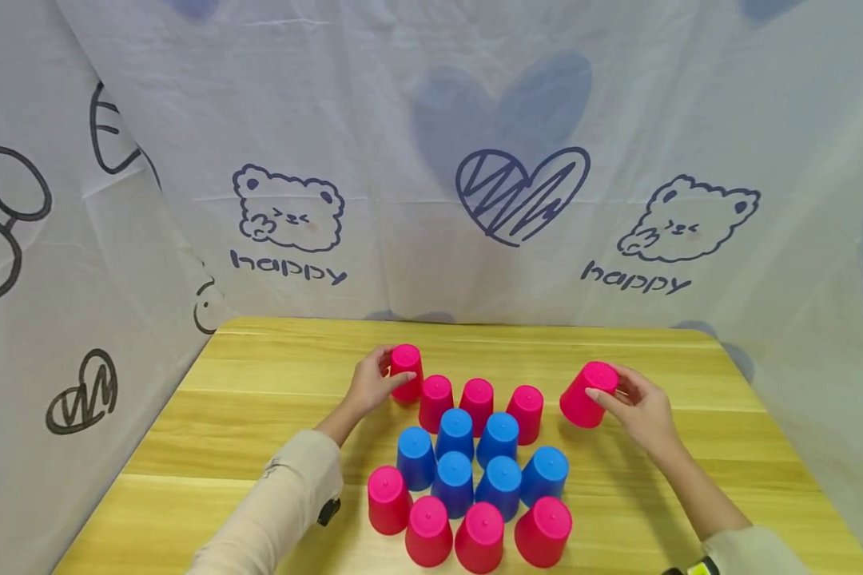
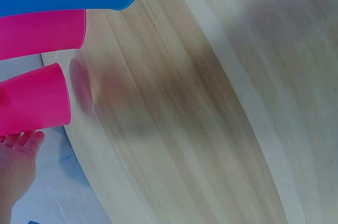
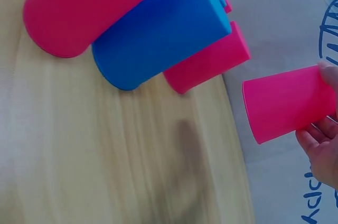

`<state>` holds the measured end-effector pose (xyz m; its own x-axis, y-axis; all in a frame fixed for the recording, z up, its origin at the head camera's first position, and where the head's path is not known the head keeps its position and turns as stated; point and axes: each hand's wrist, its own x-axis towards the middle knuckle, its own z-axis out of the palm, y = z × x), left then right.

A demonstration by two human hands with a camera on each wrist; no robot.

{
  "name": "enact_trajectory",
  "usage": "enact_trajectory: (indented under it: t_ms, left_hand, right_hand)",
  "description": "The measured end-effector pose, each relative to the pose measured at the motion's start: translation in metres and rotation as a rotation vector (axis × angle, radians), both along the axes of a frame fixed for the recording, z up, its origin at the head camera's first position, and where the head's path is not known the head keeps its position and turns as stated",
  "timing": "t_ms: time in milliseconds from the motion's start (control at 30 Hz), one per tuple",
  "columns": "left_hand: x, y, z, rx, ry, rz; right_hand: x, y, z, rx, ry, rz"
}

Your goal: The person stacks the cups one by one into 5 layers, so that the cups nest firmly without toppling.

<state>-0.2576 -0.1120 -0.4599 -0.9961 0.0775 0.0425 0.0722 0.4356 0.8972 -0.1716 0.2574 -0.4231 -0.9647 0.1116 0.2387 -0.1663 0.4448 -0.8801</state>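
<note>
My left hand [image 1: 369,385] grips a pink cup [image 1: 406,375] at the back left end of the far pink row. In the left wrist view this upside-down cup [image 2: 37,100] shows its rim just off the table. To the right, my right hand [image 1: 647,413] holds another pink cup [image 1: 586,397] by its side, thumb in front. That cup [image 3: 288,105] is tilted in the air, clear of the table in the right wrist view. Between the hands, three pink cups [image 1: 478,406] stand upside down behind a cluster of several blue cups [image 1: 453,483].
Nearest me, several upside-down pink cups [image 1: 429,530] stand in a slightly curved row before the blue ones. All stand on a wood-grain table [image 1: 208,431]. A pale printed cloth [image 1: 395,200] hangs behind the table's back edge.
</note>
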Motion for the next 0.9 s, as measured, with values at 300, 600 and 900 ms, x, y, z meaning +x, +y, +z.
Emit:
enact_trajectory:
  t_ms: [300, 600, 900]
  left_hand:
    - [-0.006, 0.000, 0.006, -0.015, 0.034, -0.015]
    - [-0.008, 0.007, 0.017, -0.044, 0.012, -0.026]
    - [-0.011, 0.014, 0.019, -0.068, 0.029, -0.041]
  right_hand:
    - [-0.007, -0.003, 0.014, 0.031, -0.018, 0.021]
    - [-0.018, -0.009, 0.028, 0.093, -0.035, 0.035]
    - [-0.024, -0.025, 0.034, 0.075, -0.039, 0.067]
